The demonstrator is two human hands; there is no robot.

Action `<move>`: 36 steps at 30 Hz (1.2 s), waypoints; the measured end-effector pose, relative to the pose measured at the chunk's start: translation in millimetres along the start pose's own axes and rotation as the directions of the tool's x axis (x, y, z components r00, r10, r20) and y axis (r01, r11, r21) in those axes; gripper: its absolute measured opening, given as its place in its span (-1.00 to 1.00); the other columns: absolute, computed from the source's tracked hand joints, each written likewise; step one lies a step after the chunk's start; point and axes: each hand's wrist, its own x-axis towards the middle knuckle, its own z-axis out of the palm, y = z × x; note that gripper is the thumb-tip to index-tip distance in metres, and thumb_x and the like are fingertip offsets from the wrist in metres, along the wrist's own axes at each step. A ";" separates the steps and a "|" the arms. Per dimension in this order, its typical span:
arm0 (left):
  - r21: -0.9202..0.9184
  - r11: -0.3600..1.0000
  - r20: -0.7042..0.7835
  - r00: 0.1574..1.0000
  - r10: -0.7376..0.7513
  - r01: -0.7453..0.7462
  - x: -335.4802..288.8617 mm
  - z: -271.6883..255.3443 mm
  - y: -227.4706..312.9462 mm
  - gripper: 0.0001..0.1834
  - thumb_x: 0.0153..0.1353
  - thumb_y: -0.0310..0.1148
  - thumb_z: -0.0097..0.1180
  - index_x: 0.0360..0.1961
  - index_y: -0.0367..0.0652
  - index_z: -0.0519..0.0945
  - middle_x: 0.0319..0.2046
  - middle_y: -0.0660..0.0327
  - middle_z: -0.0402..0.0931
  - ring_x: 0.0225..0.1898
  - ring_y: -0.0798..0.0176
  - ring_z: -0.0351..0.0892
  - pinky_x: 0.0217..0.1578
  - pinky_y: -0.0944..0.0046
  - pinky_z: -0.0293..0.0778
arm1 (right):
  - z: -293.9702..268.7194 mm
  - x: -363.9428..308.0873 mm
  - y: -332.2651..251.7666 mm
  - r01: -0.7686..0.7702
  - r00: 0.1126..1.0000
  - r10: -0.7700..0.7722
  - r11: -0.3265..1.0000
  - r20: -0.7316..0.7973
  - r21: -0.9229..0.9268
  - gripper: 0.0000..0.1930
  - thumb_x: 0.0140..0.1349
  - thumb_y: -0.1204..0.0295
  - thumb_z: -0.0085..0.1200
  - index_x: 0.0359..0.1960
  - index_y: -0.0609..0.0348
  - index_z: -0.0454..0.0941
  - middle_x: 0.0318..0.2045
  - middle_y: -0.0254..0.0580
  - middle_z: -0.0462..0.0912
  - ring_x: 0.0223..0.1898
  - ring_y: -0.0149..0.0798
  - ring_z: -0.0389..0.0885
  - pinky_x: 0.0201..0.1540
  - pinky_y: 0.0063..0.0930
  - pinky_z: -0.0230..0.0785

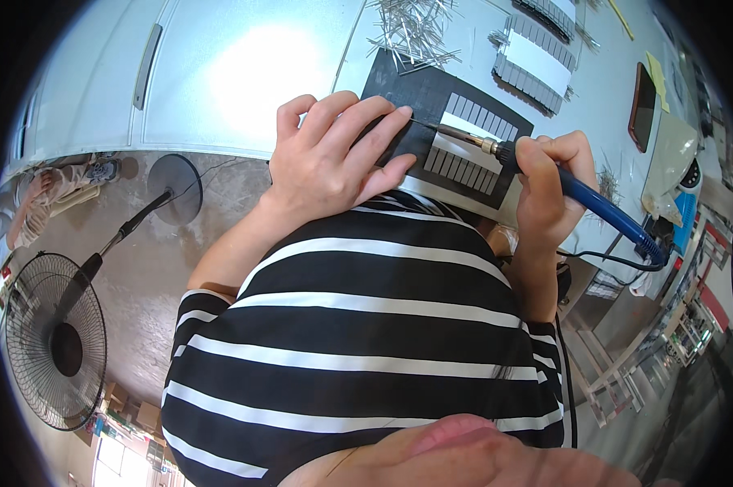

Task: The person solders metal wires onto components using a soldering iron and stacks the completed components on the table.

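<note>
My right hand (550, 183) grips the blue handle of a soldering iron (597, 199), its metal tip pointing left over a black board (508, 119). My left hand (330, 154) lies over the left part of this board, thumb and index finger apart. A thin strand (420, 122) runs between the left fingertips and the iron's tip; whether those fingers touch it I cannot tell. On the board are two rows of small grey strips (462, 166) with a white band between them. The iron's tip is over this band.
A pile of thin metal wires (415, 32) lies beyond the board. More strip sets (537, 57) sit at the far right, near a phone (642, 107) and a clear plastic bag (670, 158). A black cord (610, 257) hangs at the right; a standing fan (64, 349) is left.
</note>
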 end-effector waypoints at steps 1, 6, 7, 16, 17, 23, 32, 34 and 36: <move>0.000 1.000 -0.001 1.000 0.002 -0.002 0.4 0.3 -0.3 -0.55 0.14 0.00 0.24 -0.02 0.02 0.69 -0.15 0.36 0.59 -0.15 0.28 0.47 -0.02 0.19 0.17 | -0.2 0.4 -2.2 0.008 1.000 -0.008 0.999 0.000 0.032 -0.79 0.18 0.59 0.21 -0.52 0.22 0.40 -0.60 -0.41 0.39 -0.58 -0.65 0.20 -0.52 -0.71 0.01; -0.016 1.000 -0.017 1.000 -0.004 0.004 3.6 1.1 0.3 -0.57 0.10 -0.01 0.27 -0.07 0.00 0.69 -0.16 0.36 0.59 -0.16 0.29 0.48 -0.03 0.20 0.18 | -10.2 1.6 1.2 0.120 0.992 -0.120 0.992 -0.027 0.030 -0.83 0.18 0.64 0.17 -0.44 0.25 0.39 -0.58 -0.36 0.42 -0.56 -0.63 0.24 -0.50 -0.73 0.03; -0.025 1.000 -0.035 0.999 -0.013 0.012 4.1 1.6 0.1 -0.59 0.08 -0.02 0.28 -0.13 -0.03 0.70 -0.17 0.37 0.58 -0.17 0.29 0.49 -0.04 0.20 0.19 | -12.5 2.1 1.2 0.147 0.988 -0.144 0.988 -0.058 0.052 -0.85 0.18 0.66 0.14 -0.39 0.26 0.39 -0.58 -0.34 0.43 -0.56 -0.60 0.28 -0.49 -0.72 0.06; -0.161 0.986 0.021 0.999 0.037 -0.033 14.3 -6.7 0.8 -0.67 0.08 -0.15 0.32 -0.13 0.01 0.70 -0.13 0.36 0.58 -0.12 0.26 0.47 -0.02 0.18 0.22 | -58.2 -37.4 32.6 0.315 0.924 -0.324 0.946 -0.202 -0.073 -0.32 0.43 -0.08 -0.19 0.20 0.38 0.17 -0.59 -0.08 0.53 -0.59 -0.37 0.45 -0.48 -0.55 0.33; -0.155 0.986 0.053 0.996 0.077 -0.068 16.0 -8.0 5.4 -0.61 0.11 -0.10 0.29 -0.07 -0.01 0.67 -0.09 0.35 0.57 -0.05 0.24 0.49 0.03 0.17 0.23 | -63.2 -44.6 34.9 0.316 0.927 -0.324 0.946 -0.187 -0.074 -0.34 0.45 -0.07 -0.24 0.20 0.39 0.17 -0.63 -0.08 0.51 -0.62 -0.37 0.44 -0.50 -0.55 0.32; -0.232 0.948 0.286 0.917 0.279 -0.216 33.6 6.9 29.4 -0.31 0.20 0.13 0.13 0.21 -0.13 0.47 0.28 0.18 0.36 0.33 0.16 0.29 0.33 0.00 0.10 | -58.6 -46.2 43.1 0.271 0.910 -0.355 0.900 -0.215 -0.341 -0.56 0.50 0.10 -0.17 -0.02 0.32 0.38 -0.70 -0.24 0.43 -0.67 -0.48 0.33 -0.57 -0.60 0.16; -0.071 0.959 0.351 0.893 0.282 -0.275 10.7 13.1 28.0 -0.27 0.21 -0.10 0.25 0.40 0.09 0.30 0.36 0.31 0.30 0.33 0.24 0.31 0.38 0.02 -0.01 | -57.0 -45.6 47.8 0.345 0.889 -0.377 0.925 -0.261 -0.161 -0.65 0.45 0.20 0.00 -0.09 0.32 0.48 -0.65 -0.26 0.49 -0.64 -0.53 0.36 -0.56 -0.67 0.17; -0.028 0.935 0.317 0.884 0.343 -0.353 6.9 9.3 25.7 -0.33 0.20 -0.22 0.26 0.35 0.10 0.38 0.31 0.33 0.37 0.28 0.27 0.38 0.34 0.05 0.03 | -56.2 -44.4 47.9 0.334 0.886 -0.365 0.930 -0.284 -0.152 -0.67 0.45 0.21 -0.01 -0.11 0.31 0.49 -0.66 -0.27 0.49 -0.64 -0.54 0.36 -0.57 -0.68 0.16; -0.067 0.938 0.263 0.900 0.347 -0.341 4.3 5.1 27.8 -0.47 0.21 -0.35 0.19 0.25 0.12 0.50 0.23 0.37 0.48 0.18 0.31 0.49 0.31 0.10 0.08 | -59.7 -45.0 51.5 0.364 0.879 -0.399 0.915 -0.260 -0.172 -0.67 0.46 0.21 -0.03 -0.10 0.31 0.50 -0.66 -0.28 0.49 -0.64 -0.54 0.35 -0.57 -0.68 0.14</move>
